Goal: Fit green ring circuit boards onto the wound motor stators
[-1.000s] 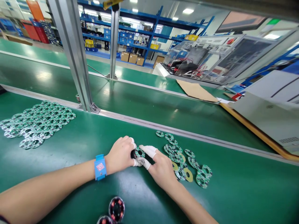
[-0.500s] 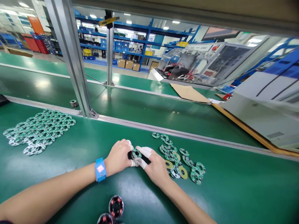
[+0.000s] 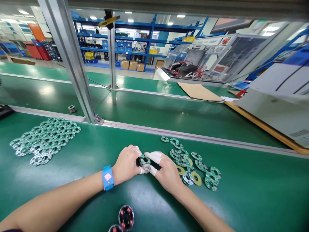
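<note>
My left hand [image 3: 126, 162] and my right hand [image 3: 167, 171] meet over the middle of the bench, with white covers on some fingers. Between their fingertips they grip a small motor stator with a green ring-shaped circuit board [image 3: 142, 157] on its upper face. The fingers hide most of its side. Right of my right hand lies a loose spread of green ring circuit boards [image 3: 211, 184], mixed with several yellowish rings [image 3: 197, 179]. Stators with copper windings [image 3: 126, 218] stand near the bottom edge, partly cut off.
Overlapping ring boards [image 3: 55, 149] lie in rows on the left of the green bench [image 3: 253, 190]. A metal post [image 3: 70, 61] rises from the bench's back rail. One stator [image 3: 71, 109] stands beyond that rail. A grey cabinet [image 3: 275, 109] stands at the right.
The view has shifted slightly, so the bench items sit a little further right. Both hands keep their grip on the stator, with hardly any visible change in the fingers.
</note>
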`<state>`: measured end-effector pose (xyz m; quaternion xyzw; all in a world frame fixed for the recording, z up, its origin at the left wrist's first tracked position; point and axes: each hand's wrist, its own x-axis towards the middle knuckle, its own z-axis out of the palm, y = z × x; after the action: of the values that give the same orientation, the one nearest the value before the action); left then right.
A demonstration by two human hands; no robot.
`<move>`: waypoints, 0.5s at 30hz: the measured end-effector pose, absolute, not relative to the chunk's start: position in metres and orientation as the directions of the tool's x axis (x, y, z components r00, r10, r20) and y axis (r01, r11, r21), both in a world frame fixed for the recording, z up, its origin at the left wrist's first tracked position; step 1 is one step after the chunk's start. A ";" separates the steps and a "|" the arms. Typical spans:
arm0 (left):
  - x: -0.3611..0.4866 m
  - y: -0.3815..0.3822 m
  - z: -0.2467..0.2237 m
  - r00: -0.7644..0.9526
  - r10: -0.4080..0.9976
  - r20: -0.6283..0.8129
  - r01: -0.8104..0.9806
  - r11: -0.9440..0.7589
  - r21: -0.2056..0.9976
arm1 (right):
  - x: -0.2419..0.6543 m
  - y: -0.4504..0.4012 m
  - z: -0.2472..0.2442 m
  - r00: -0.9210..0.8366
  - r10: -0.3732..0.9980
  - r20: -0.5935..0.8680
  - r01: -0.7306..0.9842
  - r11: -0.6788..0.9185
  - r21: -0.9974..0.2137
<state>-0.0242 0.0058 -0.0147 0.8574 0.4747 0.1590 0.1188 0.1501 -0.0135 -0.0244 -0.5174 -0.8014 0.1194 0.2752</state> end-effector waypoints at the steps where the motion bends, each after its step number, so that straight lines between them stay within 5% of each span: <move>1: -0.024 0.006 -0.015 0.501 0.851 0.161 0.776 -0.523 0.353 | 0.150 -0.014 -0.026 -0.316 0.889 0.330 0.775 0.443 -0.451; 5: -0.024 0.006 -0.015 0.500 0.851 0.160 0.783 -0.523 0.337 | 0.149 -0.015 -0.030 -0.314 0.882 0.352 0.783 0.450 -0.429; 11: -0.026 0.006 -0.016 0.514 0.839 0.178 0.783 -0.544 0.301 | 0.146 -0.006 -0.012 -0.399 0.871 0.287 0.609 0.486 -0.627; 15: -0.026 0.005 -0.015 0.508 0.845 0.170 0.785 -0.535 0.314 | 0.147 -0.002 0.004 -0.460 0.860 0.219 0.607 0.485 -0.630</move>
<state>-0.0257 0.0055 -0.0152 0.8626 0.4722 0.1525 0.0983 0.1468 -0.0017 0.0035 -0.4473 -0.8200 0.2398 0.2645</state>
